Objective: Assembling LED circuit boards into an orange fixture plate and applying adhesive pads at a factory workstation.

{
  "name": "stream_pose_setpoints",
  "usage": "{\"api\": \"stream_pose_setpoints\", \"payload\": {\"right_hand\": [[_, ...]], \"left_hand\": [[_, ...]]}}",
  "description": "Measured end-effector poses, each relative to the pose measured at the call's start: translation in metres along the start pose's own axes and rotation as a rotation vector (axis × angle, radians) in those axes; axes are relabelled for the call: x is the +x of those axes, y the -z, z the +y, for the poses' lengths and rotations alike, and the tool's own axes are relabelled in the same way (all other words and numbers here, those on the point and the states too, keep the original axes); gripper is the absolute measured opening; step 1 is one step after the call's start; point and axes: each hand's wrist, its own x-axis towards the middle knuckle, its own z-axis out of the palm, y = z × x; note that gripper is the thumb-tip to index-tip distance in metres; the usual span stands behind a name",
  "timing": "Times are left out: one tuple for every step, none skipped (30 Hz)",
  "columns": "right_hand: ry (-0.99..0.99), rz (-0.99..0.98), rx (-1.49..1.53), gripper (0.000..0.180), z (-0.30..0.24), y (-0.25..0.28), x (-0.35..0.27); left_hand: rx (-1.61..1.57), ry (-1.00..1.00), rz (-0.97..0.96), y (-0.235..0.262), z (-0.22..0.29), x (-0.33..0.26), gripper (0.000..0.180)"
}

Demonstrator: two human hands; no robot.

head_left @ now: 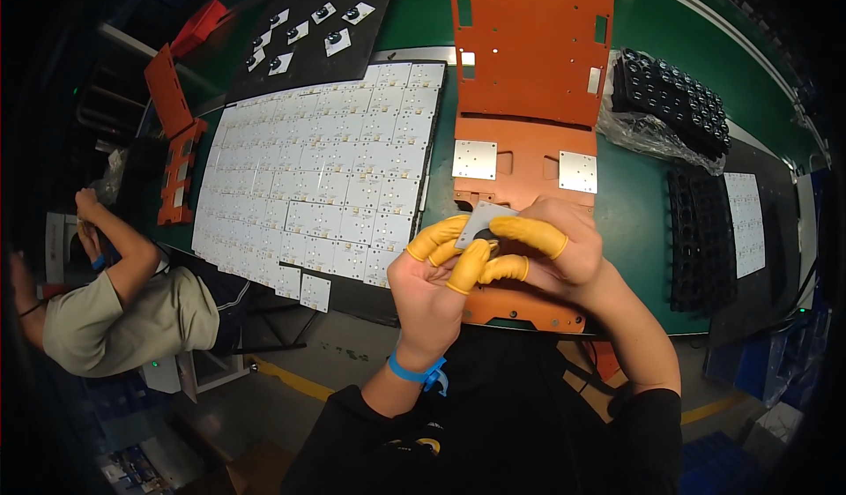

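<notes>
A small white square circuit board (pixel 477 221) with a black round part on it, like a lens, is held between my two hands. Yellow finger cots cover several fingertips on both. My left hand (pixel 429 288) pinches the board's lower left side, a blue band around its wrist. On the right, my right hand (pixel 562 246) closes its fingers on the board and the black part, partly hiding both. Below them lies an orange fixture (pixel 525 147) with two silver plates (pixel 476 160) (pixel 578 171) and a raised orange lid (pixel 529 37).
Left of the fixture, a wide panel of white boards (pixel 326 160) covers the bench. Boards with black lenses (pixel 337 42) lie on a black mat behind it. Black trays of lenses (pixel 674 98) stand right, by a plastic bag. Another person (pixel 132 305) works at far left.
</notes>
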Motion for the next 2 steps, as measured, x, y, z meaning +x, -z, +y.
{"api": "stream_pose_setpoints", "payload": {"right_hand": [[-0.012,0.000,0.029,0.038,-0.0014,0.0011,0.0016],[-0.086,-0.037,0.082,0.041,-0.0016,0.0012,0.0005]], "left_hand": [[-0.032,0.002,0.019,-0.0003,0.0010,-0.0005,0.033],[-0.032,0.001,0.019,-0.0006,0.0018,-0.0010,0.033]]}}
